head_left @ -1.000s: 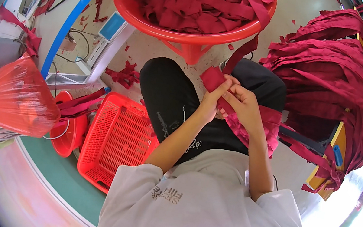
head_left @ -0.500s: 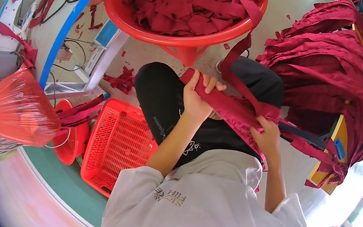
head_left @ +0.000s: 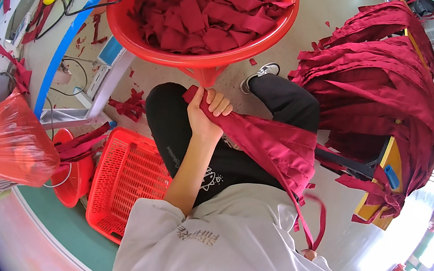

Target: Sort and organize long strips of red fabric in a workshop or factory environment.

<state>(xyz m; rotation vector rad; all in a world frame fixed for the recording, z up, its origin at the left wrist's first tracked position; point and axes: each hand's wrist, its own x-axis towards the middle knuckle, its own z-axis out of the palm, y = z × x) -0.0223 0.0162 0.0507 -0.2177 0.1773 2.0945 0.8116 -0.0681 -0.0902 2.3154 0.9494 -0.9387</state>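
Now your left hand [head_left: 206, 114] stays clamped on one end of the dark red fabric strip [head_left: 277, 147] over your lap, while your right hand [head_left: 310, 254] has drawn it taut past your hip.

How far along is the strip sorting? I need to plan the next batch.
Done: a thick stack of maroon strips hangs over the rack. In hand: the left hand grips a bundle of strips stretched toward the right hand. Left: the red basin looks full.

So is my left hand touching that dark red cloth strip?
Touching. The head view shows the left hand with fingers curled around the end of the dark red cloth strip.
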